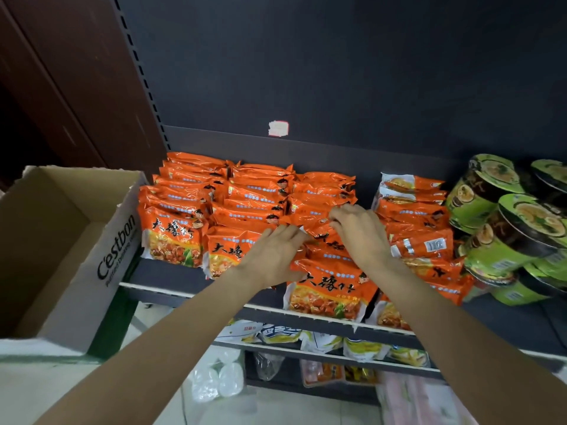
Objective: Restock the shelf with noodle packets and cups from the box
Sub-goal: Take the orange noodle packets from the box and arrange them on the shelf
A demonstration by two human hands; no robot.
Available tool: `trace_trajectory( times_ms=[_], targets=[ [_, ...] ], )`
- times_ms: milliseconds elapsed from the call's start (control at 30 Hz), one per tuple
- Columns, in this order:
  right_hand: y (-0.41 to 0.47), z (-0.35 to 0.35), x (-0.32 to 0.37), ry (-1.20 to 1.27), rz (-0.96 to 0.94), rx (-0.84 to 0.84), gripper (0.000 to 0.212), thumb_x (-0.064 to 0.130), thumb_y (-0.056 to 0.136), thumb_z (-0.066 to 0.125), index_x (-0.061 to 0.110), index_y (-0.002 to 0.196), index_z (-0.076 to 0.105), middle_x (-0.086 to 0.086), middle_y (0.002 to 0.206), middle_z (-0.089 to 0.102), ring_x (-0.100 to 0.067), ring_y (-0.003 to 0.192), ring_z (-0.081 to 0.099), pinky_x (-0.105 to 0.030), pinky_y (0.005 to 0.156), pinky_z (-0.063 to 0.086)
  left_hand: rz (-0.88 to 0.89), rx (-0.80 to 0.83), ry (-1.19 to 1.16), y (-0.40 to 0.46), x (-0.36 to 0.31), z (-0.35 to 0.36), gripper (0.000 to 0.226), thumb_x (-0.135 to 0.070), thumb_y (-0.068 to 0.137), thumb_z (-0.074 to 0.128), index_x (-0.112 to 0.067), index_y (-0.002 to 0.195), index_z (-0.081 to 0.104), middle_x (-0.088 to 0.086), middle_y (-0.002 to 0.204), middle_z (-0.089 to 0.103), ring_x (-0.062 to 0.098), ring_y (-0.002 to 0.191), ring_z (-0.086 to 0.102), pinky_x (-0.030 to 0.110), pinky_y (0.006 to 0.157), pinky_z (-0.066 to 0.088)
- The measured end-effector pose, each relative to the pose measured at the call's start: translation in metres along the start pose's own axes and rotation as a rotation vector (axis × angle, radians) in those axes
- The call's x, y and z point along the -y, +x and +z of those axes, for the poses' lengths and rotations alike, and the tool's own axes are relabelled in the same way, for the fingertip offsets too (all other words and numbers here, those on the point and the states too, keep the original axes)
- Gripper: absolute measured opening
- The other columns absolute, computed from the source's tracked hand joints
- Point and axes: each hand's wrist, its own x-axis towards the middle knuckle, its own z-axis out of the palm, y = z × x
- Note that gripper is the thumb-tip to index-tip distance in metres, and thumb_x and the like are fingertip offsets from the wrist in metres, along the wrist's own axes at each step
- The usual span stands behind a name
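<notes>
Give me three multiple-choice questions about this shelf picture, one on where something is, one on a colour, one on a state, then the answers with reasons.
1. Where do the noodle cups stand on the shelf?
A. right of the orange packets
B. left of the orange packets
C. inside the box

2. What colour are the packets in the rows at the left of the shelf?
A. blue
B. orange
C. white

3. What does the cardboard box show inside, as far as it is in view?
A. packed with cups
B. heaped with packets
C. nothing in the part seen

Answers:
1. A: the green cups are stacked at the shelf's right end, past the packets.
2. B: the wrappers are orange with black characters.
3. C: only bare cardboard walls and floor show; both the left hand and right hand are on packets at the shelf.
</notes>
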Motion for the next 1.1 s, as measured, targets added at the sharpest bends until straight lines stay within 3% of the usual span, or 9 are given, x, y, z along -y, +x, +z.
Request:
trace_trajectory(
  times_ms=[133, 233, 300, 367, 533, 667, 800, 933, 1100],
  targets=[
    [-0.004, -0.006, 0.000, -0.135, -0.052, -0.026, 0.034, -0.005, 0.062, 0.078, 0.014, 0.089, 0.071, -0.005, 0.075, 0.063, -0.026, 0.073, 0.061, -0.036, 0.070, 0.051, 0.028, -0.107, -0.042, 0.000, 0.004, -0.001, 0.076, -0.045, 0.078, 0.068, -0.021, 0.140, 0.032, -0.003, 0.136, 0.039, 0.017, 0.125, 0.035, 0.026, 0.099, 0.026],
    [-0.001, -0.005, 0.007, 0.113, -0.072, 0.180, 0.025, 0.012, 0.087, 0.065, 0.020, 0.110, 0.069, -0.001, 0.107, 0.067, -0.019, 0.101, 0.061, -0.033, 0.087, 0.050, -0.026, -0.061, -0.099, 0.001, 0.004, -0.003, 0.096, -0.045, 0.077, 0.071, -0.017, 0.148, 0.014, 0.001, 0.147, 0.031, 0.019, 0.135, 0.028, 0.030, 0.108, 0.024],
    [-0.003, -0.003, 0.009, 0.366, 0.009, 0.340, 0.034, 0.014, 0.094, 0.055, 0.021, 0.127, 0.059, 0.000, 0.127, 0.060, -0.017, 0.118, 0.055, -0.031, 0.099, 0.045, -0.059, -0.008, -0.159, 0.001, 0.003, -0.004, 0.104, -0.043, 0.076, 0.072, -0.018, 0.150, 0.004, 0.002, 0.152, 0.024, 0.020, 0.140, 0.024, 0.033, 0.111, 0.023],
    [-0.009, -0.004, 0.004, 0.421, 0.082, 0.360, 0.041, 0.016, 0.095, 0.053, 0.021, 0.136, 0.049, -0.001, 0.136, 0.053, -0.018, 0.124, 0.050, -0.030, 0.102, 0.040, -0.059, 0.031, -0.165, 0.002, 0.003, -0.002, 0.105, -0.042, 0.077, 0.072, -0.019, 0.151, 0.001, 0.002, 0.154, 0.020, 0.020, 0.141, 0.022, 0.035, 0.112, 0.022],
    [-0.034, -0.013, -0.021, 0.224, 0.201, 0.514, 0.076, 0.040, 0.084, 0.066, 0.018, 0.146, 0.028, -0.005, 0.147, 0.031, -0.022, 0.136, 0.028, -0.038, 0.111, 0.031, -0.005, 0.057, -0.006, 0.012, 0.001, 0.004, 0.097, -0.052, 0.078, 0.067, -0.019, 0.150, 0.012, -0.002, 0.157, 0.013, 0.021, 0.143, 0.012, 0.040, 0.117, 0.013],
    [-0.037, -0.010, -0.017, 0.054, 0.156, 0.587, 0.100, 0.048, 0.074, 0.074, 0.018, 0.149, 0.016, -0.002, 0.150, 0.029, -0.021, 0.137, 0.027, -0.038, 0.110, 0.032, 0.015, 0.054, 0.156, 0.018, -0.002, 0.003, 0.097, -0.059, 0.077, 0.062, -0.017, 0.150, 0.015, 0.000, 0.156, 0.018, 0.020, 0.144, 0.010, 0.038, 0.117, 0.007],
    [-0.038, -0.002, -0.013, 0.063, 0.134, 0.611, 0.098, 0.039, 0.073, 0.076, 0.018, 0.149, 0.019, -0.001, 0.151, 0.026, -0.019, 0.139, 0.023, -0.037, 0.111, 0.029, 0.019, 0.046, 0.316, 0.020, 0.001, 0.001, 0.084, -0.058, 0.081, 0.059, -0.014, 0.145, 0.028, 0.003, 0.148, 0.033, 0.021, 0.139, 0.024, 0.039, 0.114, 0.017],
    [-0.045, 0.003, -0.009, 0.012, 0.229, 0.442, 0.078, 0.032, 0.075, 0.077, 0.017, 0.137, 0.032, -0.008, 0.131, 0.029, -0.024, 0.127, 0.030, -0.037, 0.099, 0.044, 0.018, 0.048, 0.340, 0.017, 0.005, 0.002, 0.077, -0.057, 0.083, 0.055, -0.013, 0.142, 0.034, 0.004, 0.143, 0.040, 0.022, 0.134, 0.031, 0.038, 0.111, 0.023],
    [-0.044, 0.011, -0.004, 0.003, 0.300, 0.595, 0.092, 0.034, 0.074, 0.078, 0.016, 0.142, 0.019, -0.015, 0.138, 0.028, -0.033, 0.129, 0.032, -0.043, 0.097, 0.044, 0.030, 0.031, 0.304, 0.015, 0.007, 0.004, 0.076, -0.057, 0.083, 0.055, -0.014, 0.142, 0.032, 0.004, 0.143, 0.040, 0.022, 0.134, 0.032, 0.037, 0.112, 0.022]
  ],
)
